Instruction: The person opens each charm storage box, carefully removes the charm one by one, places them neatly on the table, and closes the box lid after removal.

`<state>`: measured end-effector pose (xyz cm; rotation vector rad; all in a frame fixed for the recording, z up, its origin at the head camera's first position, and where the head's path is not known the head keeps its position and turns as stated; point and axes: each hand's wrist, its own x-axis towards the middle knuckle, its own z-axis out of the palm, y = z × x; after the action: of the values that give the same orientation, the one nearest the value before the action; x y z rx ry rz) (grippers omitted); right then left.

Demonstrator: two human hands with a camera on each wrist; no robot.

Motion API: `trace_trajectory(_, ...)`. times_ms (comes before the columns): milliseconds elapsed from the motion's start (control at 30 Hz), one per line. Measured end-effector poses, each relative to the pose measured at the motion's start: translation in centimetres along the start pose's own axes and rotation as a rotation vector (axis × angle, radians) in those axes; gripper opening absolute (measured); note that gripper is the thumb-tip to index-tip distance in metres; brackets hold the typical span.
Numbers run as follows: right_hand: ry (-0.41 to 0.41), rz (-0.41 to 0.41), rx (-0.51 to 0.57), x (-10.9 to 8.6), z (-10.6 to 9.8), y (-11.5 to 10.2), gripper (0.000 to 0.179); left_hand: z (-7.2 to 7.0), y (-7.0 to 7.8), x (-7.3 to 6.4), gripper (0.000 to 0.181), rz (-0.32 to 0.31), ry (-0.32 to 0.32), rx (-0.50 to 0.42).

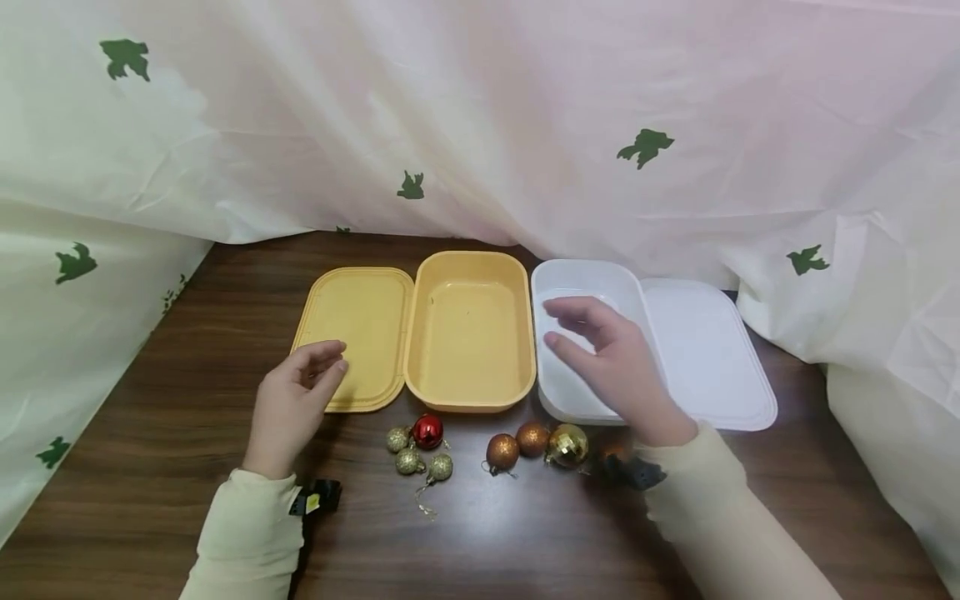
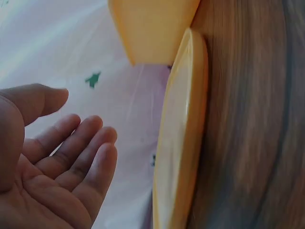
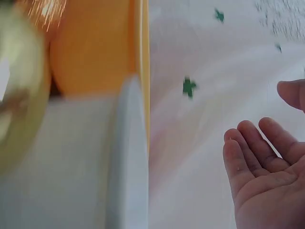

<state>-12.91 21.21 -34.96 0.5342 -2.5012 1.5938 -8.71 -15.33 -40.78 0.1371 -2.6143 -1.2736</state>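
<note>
My left hand (image 1: 292,408) hovers over the near left corner of the yellow lid (image 1: 360,333), fingers loosely bent and nothing in them. In the left wrist view its palm and fingers (image 2: 95,162) show bare beside the lid's edge. Above the white container (image 1: 555,392) is my right hand (image 1: 618,358), thumb and fingers apart, also holding nothing. Between the hands stands a yellow container (image 1: 468,333) with no balls inside. In front of it lie a shiny red ball ornament (image 1: 428,432), several small gold glitter balls (image 1: 409,461), copper balls (image 1: 502,452) and a larger gold faceted ball (image 1: 567,446).
A white lid (image 1: 705,350) lies right of the white container. Another copper ball (image 1: 615,452) is partly hidden by the right wrist's dark strap. A pale cloth (image 1: 480,125) with green bird shapes hangs behind and beside the dark wooden table (image 1: 465,550).
</note>
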Motion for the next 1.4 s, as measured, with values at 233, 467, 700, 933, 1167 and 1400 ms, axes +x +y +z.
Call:
trace_trajectory(233, -0.084, -0.107, -0.023, 0.6, 3.7, -1.9, 0.033, -1.5, -1.6, 0.2, 0.029, -0.113, 0.063, 0.054)
trace_trajectory(467, -0.159, -0.165, -0.049, 0.7, 6.7, -3.1, 0.032, -3.1, -3.3, 0.5, 0.039, -0.248, 0.030, 0.097)
trace_trajectory(700, -0.220, -0.154, -0.047, 0.7, 8.6, -4.0, 0.032, -3.6, -4.6, 0.8, 0.042, -0.349, -0.043, 0.161)
trace_trajectory(933, -0.261, -0.150, -0.081, 0.9, 9.9, -4.5, 0.032, -3.8, -5.3, 1.1, 0.041, -0.358, -0.059, 0.237)
trace_trajectory(1167, -0.305, -0.172, -0.084, 1.3, 11.5, -5.3, 0.033, -4.0, -5.3, 1.4, 0.040, -0.404, -0.024, 0.225)
trace_trajectory(1400, -0.345, -0.190, -0.094, 1.5, 12.6, -5.9, 0.032, -4.4, -5.4, 1.2, 0.038, -0.431, -0.026, 0.212)
